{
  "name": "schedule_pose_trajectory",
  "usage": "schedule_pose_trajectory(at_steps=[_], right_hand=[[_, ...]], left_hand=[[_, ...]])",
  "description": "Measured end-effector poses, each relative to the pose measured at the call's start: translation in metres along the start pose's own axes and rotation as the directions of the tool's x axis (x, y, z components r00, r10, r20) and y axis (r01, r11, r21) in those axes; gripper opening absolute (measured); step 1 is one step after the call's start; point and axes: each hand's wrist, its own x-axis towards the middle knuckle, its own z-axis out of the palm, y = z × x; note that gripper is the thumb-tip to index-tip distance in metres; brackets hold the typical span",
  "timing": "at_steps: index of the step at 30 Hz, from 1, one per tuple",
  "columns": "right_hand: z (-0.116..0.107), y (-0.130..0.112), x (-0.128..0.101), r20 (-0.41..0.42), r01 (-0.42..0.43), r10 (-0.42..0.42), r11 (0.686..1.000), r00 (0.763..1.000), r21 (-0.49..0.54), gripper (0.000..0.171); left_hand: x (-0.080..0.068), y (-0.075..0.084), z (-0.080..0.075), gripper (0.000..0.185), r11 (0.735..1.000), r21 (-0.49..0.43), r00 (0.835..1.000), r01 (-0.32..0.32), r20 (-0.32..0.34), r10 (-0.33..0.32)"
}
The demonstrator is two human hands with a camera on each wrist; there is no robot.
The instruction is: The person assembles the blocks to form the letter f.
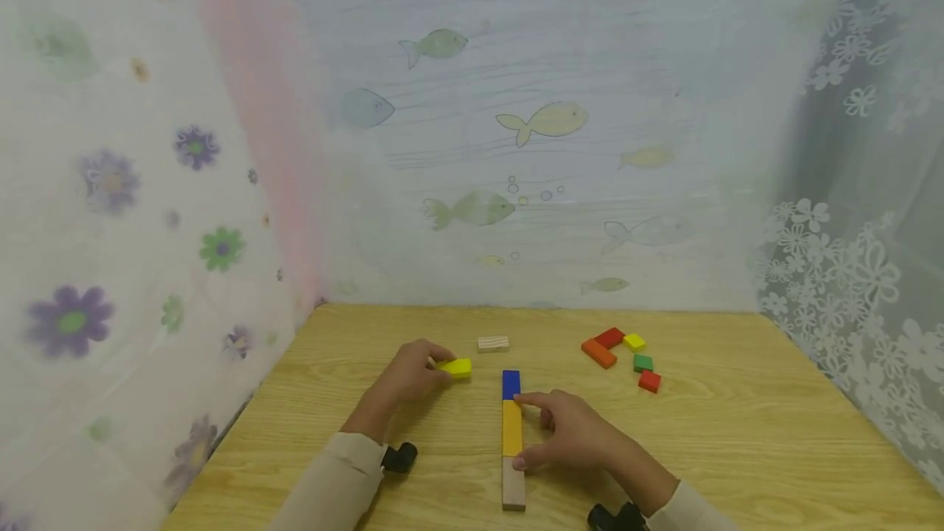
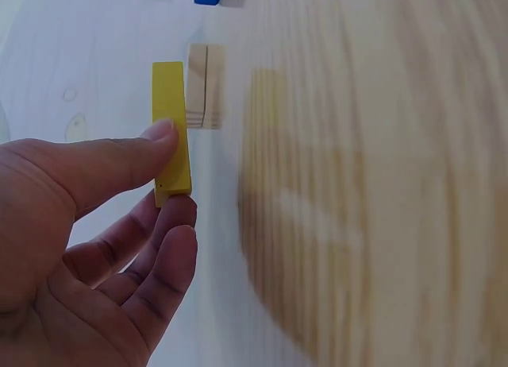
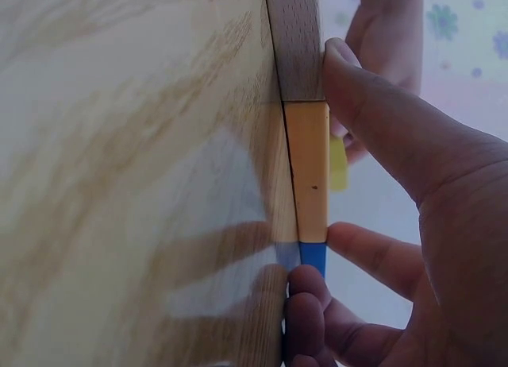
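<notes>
The left hand point(image 1: 409, 375) pinches a small yellow block point(image 1: 456, 367) between thumb and fingers, its grip closed on the block's near end just above the wooden desk point(image 1: 737, 433). Just beyond that grip lies a plain wooden block point(image 1: 492, 343), apart from the yellow one. The right hand point(image 1: 571, 431) rests beside a straight row of blocks: its thumb presses the seam between the long yellow block point(image 1: 512, 428) and the natural wooden block point(image 1: 513, 483), and its forefinger touches near the blue block point(image 1: 511, 384), fingers spread along the row. Well off to the right of that grip sits a loose cluster of coloured blocks point(image 1: 623, 355).
</notes>
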Motion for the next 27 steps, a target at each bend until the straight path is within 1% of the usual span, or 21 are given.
schedule_pose_trajectory(at_steps=[3, 5, 8, 18, 27], right_hand=[[0.0, 0.0, 0.001, 0.0, -0.004, 0.004, 1.0, 1.0, -0.002, 0.09], [0.0, 0.0, 0.002, -0.001, -0.005, 0.004, 1.0, 1.0, -0.006, 0.089], [0.0, 0.0, 0.001, -0.003, -0.003, 0.003, 1.0, 1.0, -0.006, 0.089], [0.001, 0.001, 0.001, -0.001, 0.003, -0.003, 1.0, 1.0, 0.012, 0.088], [0.002, 0.001, 0.001, -0.011, -0.001, 0.001, 1.0, 1.0, 0.001, 0.089]], left_hand=[[0.002, 0.002, 0.002, 0.031, 1.0, 0.019, 1.0, -0.018, 0.01, 0.018], [0.003, 0.004, 0.004, 0.031, 1.0, 0.013, 1.0, -0.017, 0.018, 0.016], [0.005, 0.006, 0.006, 0.032, 1.0, 0.009, 0.999, -0.03, 0.029, 0.03], [0.01, 0.013, 0.015, 0.032, 1.0, -0.003, 0.999, -0.024, 0.049, 0.024], [0.014, 0.019, 0.024, 0.031, 1.0, -0.006, 0.998, -0.03, 0.046, 0.031]])
